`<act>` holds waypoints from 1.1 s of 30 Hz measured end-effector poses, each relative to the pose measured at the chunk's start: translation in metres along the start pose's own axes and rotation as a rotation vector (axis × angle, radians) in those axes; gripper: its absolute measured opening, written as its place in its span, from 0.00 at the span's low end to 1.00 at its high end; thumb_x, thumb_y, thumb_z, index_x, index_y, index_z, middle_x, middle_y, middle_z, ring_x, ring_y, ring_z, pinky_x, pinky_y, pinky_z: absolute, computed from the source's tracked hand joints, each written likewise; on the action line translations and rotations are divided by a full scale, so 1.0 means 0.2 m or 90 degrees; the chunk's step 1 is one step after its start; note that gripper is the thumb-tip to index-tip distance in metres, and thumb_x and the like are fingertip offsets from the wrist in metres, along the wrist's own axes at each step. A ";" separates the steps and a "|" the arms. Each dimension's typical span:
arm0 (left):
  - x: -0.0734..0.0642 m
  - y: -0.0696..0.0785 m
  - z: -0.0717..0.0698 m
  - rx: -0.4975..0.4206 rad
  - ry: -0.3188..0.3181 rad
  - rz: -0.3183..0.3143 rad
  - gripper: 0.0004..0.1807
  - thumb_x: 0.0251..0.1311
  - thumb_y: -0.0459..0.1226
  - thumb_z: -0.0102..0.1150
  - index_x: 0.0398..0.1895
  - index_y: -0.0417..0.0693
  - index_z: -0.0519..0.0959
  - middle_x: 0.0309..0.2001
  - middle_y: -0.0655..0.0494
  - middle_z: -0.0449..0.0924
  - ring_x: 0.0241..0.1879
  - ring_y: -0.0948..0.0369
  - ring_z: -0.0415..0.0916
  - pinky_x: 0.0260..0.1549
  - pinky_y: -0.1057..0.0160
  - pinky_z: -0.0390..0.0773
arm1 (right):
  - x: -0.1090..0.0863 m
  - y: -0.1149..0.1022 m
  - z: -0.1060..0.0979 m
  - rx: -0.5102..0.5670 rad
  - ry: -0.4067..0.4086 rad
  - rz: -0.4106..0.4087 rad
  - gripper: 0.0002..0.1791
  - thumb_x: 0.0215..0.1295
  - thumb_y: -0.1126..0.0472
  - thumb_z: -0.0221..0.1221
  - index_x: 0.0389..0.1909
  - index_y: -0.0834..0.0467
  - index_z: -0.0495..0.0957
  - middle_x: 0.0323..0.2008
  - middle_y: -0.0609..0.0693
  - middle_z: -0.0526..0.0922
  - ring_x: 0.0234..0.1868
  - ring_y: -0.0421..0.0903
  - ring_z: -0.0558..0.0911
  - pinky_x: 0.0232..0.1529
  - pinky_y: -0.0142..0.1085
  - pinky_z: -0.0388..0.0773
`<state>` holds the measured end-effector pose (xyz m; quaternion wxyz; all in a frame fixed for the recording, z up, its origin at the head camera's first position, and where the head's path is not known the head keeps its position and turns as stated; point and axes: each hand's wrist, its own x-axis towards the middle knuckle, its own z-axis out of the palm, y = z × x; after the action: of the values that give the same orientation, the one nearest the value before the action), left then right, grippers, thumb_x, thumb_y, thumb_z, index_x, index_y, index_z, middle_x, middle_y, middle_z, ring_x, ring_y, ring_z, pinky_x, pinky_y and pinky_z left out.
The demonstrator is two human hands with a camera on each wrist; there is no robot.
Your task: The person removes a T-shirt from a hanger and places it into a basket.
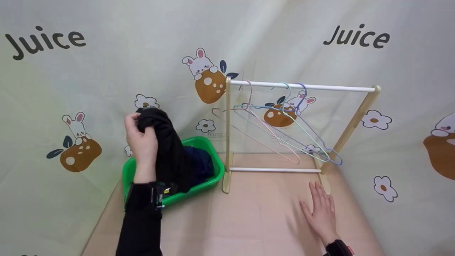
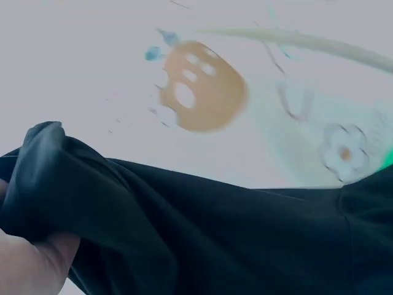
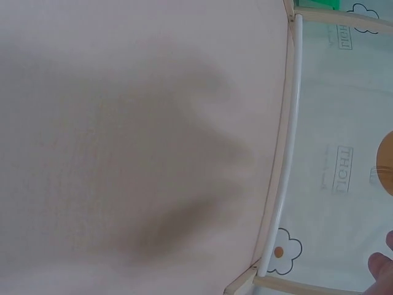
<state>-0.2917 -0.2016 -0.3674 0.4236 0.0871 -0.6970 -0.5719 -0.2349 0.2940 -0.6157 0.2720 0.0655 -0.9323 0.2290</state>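
My left hand [image 1: 142, 144] grips the top of a black garment [image 1: 167, 149] and holds it up over the green basket [image 1: 177, 201]. The cloth hangs down from the fingers, and its lower part is still within the basket's outline. In the left wrist view the thumb presses against the bunched fabric [image 2: 215, 221]. A dark blue cloth [image 1: 201, 163] lies in the basket beside it. My right hand [image 1: 322, 215] is over the right side of the table with its fingers extended, holding nothing. Only its fingertips [image 3: 382, 265] show in the right wrist view.
A wooden rack [image 1: 228, 135] with a white top rail [image 1: 305, 87] stands right of the basket. Pink [image 1: 273, 133], green [image 1: 309, 133] and blue [image 1: 320, 137] hangers hang from it. A printed curtain [image 1: 142, 46] surrounds the table [image 1: 249, 213].
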 end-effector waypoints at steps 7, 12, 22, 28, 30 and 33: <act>-0.10 -0.39 -0.01 0.188 -0.110 0.022 0.25 0.63 0.24 0.45 0.64 0.42 0.70 0.63 0.40 0.73 0.63 0.42 0.69 0.61 0.45 0.66 | -0.02 0.01 0.00 0.013 0.004 -0.005 0.40 0.60 0.56 0.65 0.71 0.63 0.63 0.69 0.68 0.62 0.68 0.68 0.61 0.66 0.67 0.45; -0.23 -0.69 -0.01 0.357 -0.267 0.006 0.28 0.62 0.24 0.46 0.68 0.37 0.67 0.66 0.31 0.64 0.68 0.36 0.57 0.65 0.37 0.55 | -0.03 0.03 0.01 0.010 0.008 -0.009 0.41 0.59 0.55 0.66 0.71 0.63 0.62 0.69 0.69 0.62 0.67 0.69 0.62 0.65 0.68 0.45; -0.48 -0.91 -0.04 0.648 -0.484 -0.091 0.49 0.68 0.63 0.43 0.77 0.33 0.50 0.73 0.27 0.47 0.73 0.33 0.33 0.64 0.28 0.29 | -0.02 0.02 0.02 0.007 0.000 -0.007 0.40 0.60 0.55 0.65 0.71 0.63 0.62 0.70 0.68 0.62 0.68 0.68 0.61 0.65 0.68 0.46; -0.52 -0.93 -0.05 0.723 -0.533 -0.129 0.52 0.68 0.68 0.34 0.69 0.25 0.61 0.69 0.24 0.56 0.70 0.30 0.45 0.63 0.26 0.32 | -0.01 0.00 0.03 0.008 -0.007 -0.006 0.40 0.60 0.55 0.66 0.71 0.63 0.62 0.70 0.68 0.62 0.68 0.68 0.61 0.65 0.68 0.46; -0.52 -0.92 -0.06 0.731 -0.553 -0.141 0.53 0.67 0.69 0.31 0.67 0.25 0.64 0.68 0.23 0.58 0.69 0.29 0.47 0.62 0.26 0.33 | -0.01 -0.01 0.04 0.006 -0.011 -0.004 0.40 0.60 0.55 0.66 0.71 0.62 0.62 0.70 0.67 0.62 0.69 0.67 0.61 0.65 0.68 0.46; -0.52 -0.91 -0.07 0.728 -0.569 -0.151 0.54 0.67 0.70 0.28 0.67 0.25 0.65 0.67 0.23 0.58 0.69 0.28 0.47 0.62 0.25 0.33 | 0.00 -0.01 0.04 0.003 -0.016 -0.005 0.40 0.61 0.55 0.65 0.71 0.62 0.61 0.70 0.67 0.62 0.68 0.67 0.61 0.65 0.68 0.46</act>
<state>-0.2821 -0.2093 -0.5777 -0.0772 0.1274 -0.9786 -0.1421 -0.2377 0.2891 -0.6218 0.2609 0.0725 -0.9350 0.2291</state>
